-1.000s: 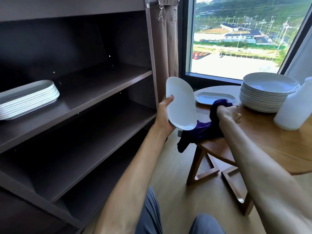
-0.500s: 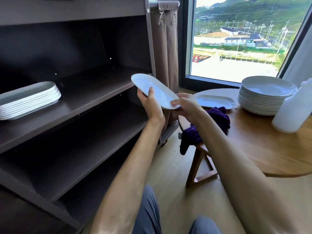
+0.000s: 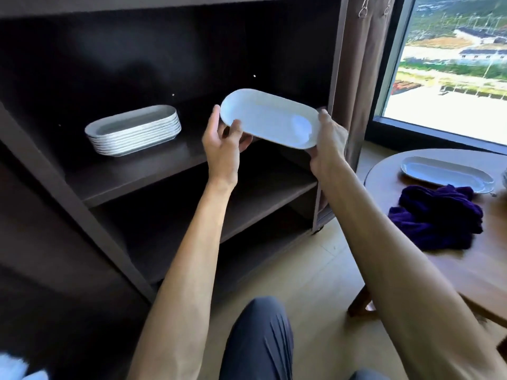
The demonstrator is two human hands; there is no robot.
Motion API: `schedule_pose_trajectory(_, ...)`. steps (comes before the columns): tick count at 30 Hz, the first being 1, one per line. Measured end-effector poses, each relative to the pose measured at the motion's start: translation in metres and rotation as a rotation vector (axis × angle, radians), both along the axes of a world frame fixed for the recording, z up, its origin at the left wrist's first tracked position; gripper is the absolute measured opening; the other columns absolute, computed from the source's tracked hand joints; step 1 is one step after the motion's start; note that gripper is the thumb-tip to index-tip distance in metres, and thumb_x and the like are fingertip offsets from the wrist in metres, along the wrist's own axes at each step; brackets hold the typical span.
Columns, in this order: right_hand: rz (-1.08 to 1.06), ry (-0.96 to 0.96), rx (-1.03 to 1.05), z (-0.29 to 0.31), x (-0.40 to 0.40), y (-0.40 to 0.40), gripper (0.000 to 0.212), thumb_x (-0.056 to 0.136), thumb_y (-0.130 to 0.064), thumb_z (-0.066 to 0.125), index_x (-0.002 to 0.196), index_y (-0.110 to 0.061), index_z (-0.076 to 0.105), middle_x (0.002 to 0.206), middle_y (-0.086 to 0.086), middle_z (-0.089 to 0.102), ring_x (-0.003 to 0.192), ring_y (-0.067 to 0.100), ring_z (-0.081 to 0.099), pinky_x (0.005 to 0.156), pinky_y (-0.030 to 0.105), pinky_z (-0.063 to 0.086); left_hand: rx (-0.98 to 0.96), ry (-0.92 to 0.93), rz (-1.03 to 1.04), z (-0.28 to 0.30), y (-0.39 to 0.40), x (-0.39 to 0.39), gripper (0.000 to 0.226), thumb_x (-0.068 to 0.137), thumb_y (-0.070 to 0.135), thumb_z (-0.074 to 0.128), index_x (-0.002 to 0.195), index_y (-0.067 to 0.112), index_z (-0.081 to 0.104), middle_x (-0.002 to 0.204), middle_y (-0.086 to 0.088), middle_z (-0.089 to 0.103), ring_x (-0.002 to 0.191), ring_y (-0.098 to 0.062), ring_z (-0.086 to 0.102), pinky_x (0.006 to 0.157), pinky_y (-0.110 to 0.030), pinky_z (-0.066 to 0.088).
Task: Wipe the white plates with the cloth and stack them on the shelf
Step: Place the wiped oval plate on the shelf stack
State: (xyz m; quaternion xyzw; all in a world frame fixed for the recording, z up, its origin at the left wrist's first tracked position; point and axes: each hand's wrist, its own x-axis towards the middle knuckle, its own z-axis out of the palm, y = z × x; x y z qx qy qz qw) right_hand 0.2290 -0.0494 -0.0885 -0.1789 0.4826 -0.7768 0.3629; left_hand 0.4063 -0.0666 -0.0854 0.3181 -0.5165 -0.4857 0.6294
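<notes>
I hold a white oval plate (image 3: 270,117) in the air in front of the dark shelf unit (image 3: 142,171), roughly level. My left hand (image 3: 223,144) grips its left end, thumb on the rim. My right hand (image 3: 327,141) grips its right end. A stack of several white oval plates (image 3: 134,130) sits on the middle shelf board, to the left of the held plate. The purple cloth (image 3: 436,216) lies crumpled at the edge of the round wooden table (image 3: 472,272), with no hand on it. Another oval plate (image 3: 444,172) lies on the table behind the cloth.
A brown curtain (image 3: 356,78) hangs between the shelf unit and the window (image 3: 452,64). The lower shelf board (image 3: 219,209) is bare. Light wood floor (image 3: 315,264) lies between the shelf and the table. My knees (image 3: 260,338) are at the bottom.
My right hand let go of the cloth, which now lies on the table, and took the plate's right end. Both hands carried the plate left toward the shelf, and my view turned left.
</notes>
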Motion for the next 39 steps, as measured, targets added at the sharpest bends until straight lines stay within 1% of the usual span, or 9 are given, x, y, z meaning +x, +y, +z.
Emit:
schedule_pose_trajectory(4, 0.071, -0.018, -0.021, 0.015, 0.054, -0.037, 0.025, 0.097, -0.039, 0.053, 0.100, -0.015, 0.058, 0.106, 0.006, 0.065, 0.094, 0.024, 0.067, 0.078, 0.041, 0.060, 0.000, 0.008, 0.069, -0.004, -0.018, 0.049, 0.073, 0.094, 0.000, 0.068, 0.157, 0.002, 0.032, 0.149, -0.016, 0.050, 0.103, -0.002, 0.070, 0.093, -0.032, 0.059)
schedule_pose_trajectory(7, 0.169, -0.015, -0.044, 0.023, 0.097, -0.062, 0.035, 0.095, -0.045, 0.052, 0.102, -0.013, 0.064, 0.111, 0.008, 0.070, 0.100, 0.026, 0.069, 0.082, 0.042, 0.062, -0.012, 0.021, 0.171, -0.004, -0.030, 0.085, 0.067, 0.089, -0.002, 0.070, 0.150, 0.001, 0.042, 0.134, -0.014, 0.059, 0.099, -0.005, 0.070, 0.096, -0.037, 0.058)
schedule_pose_trajectory(11, 0.329, -0.051, -0.113, 0.034, 0.150, -0.087, 0.031, 0.101, -0.038, 0.053, 0.103, -0.010, 0.065, 0.110, 0.010, 0.070, 0.103, 0.026, 0.070, 0.080, 0.041, 0.064, -0.055, 0.008, 0.400, 0.007, -0.040, 0.121, 0.070, 0.087, -0.007, 0.072, 0.150, -0.004, 0.040, 0.122, 0.000, 0.063, 0.096, 0.006, 0.069, 0.086, -0.018, 0.056)
schedule_pose_trajectory(14, 0.401, -0.038, -0.108, 0.037, 0.185, -0.104, 0.021, 0.099, -0.033, 0.056, 0.109, -0.016, 0.062, 0.114, 0.008, 0.067, 0.107, 0.025, 0.067, 0.086, 0.042, 0.062, -0.069, -0.055, 0.499, 0.018, -0.044, 0.141, 0.086, 0.083, 0.003, 0.079, 0.157, 0.002, 0.034, 0.125, 0.003, 0.064, 0.111, -0.007, 0.066, 0.102, -0.029, 0.054)
schedule_pose_trajectory(18, 0.392, 0.047, -0.091, 0.037, 0.215, -0.123, 0.022, 0.099, -0.034, 0.056, 0.115, -0.019, 0.054, 0.110, -0.001, 0.061, 0.101, 0.015, 0.062, 0.082, 0.031, 0.055, -0.101, -0.238, 0.677, 0.024, -0.051, 0.169, 0.086, 0.084, 0.017, 0.081, 0.157, 0.010, 0.037, 0.154, -0.005, 0.047, 0.142, -0.012, 0.042, 0.120, -0.026, 0.031)
schedule_pose_trajectory(22, 0.424, 0.151, -0.112, 0.036, 0.233, -0.140, 0.032, 0.094, -0.039, 0.062, 0.115, -0.014, 0.064, 0.109, 0.002, 0.069, 0.103, 0.018, 0.065, 0.095, 0.035, 0.051, -0.055, -0.267, 0.761, 0.022, -0.065, 0.190, 0.083, 0.085, 0.017, 0.081, 0.157, 0.015, 0.038, 0.154, -0.004, 0.045, 0.142, -0.012, 0.040, 0.115, -0.019, 0.029)
schedule_pose_trajectory(28, 0.393, 0.252, -0.126, 0.036, 0.236, -0.157, 0.044, 0.084, -0.043, 0.065, 0.115, -0.013, 0.071, 0.110, 0.002, 0.074, 0.108, 0.019, 0.066, 0.100, 0.036, 0.050, 0.021, -0.278, 0.777, 0.022, -0.080, 0.194, 0.083, 0.082, 0.017, 0.085, 0.153, 0.013, 0.042, 0.145, -0.004, 0.056, 0.136, -0.015, 0.049, 0.114, -0.029, 0.039)
schedule_pose_trajectory(33, 0.446, 0.266, -0.101, 0.035, 0.238, -0.167, 0.034, 0.093, -0.033, 0.066, 0.121, -0.013, 0.064, 0.110, -0.006, 0.068, 0.103, 0.009, 0.060, 0.092, 0.026, 0.039, 0.102, -0.360, 0.780, 0.021, -0.084, 0.193, 0.081, 0.084, 0.027, 0.083, 0.152, 0.015, 0.041, 0.140, -0.009, 0.056, 0.134, -0.024, 0.048, 0.110, -0.031, 0.040)
schedule_pose_trajectory(39, 0.493, 0.346, -0.066, 0.029, 0.238, -0.170, 0.065, 0.093, -0.032, 0.066, 0.151, -0.013, 0.043, 0.140, 0.004, 0.056, 0.120, 0.017, 0.052, 0.096, 0.025, 0.037, 0.150, -0.412, 0.787, 0.021, -0.086, 0.188, 0.078, 0.086, 0.033, 0.081, 0.151, 0.014, 0.043, 0.143, -0.012, 0.052, 0.138, -0.027, 0.043, 0.112, -0.036, 0.039)
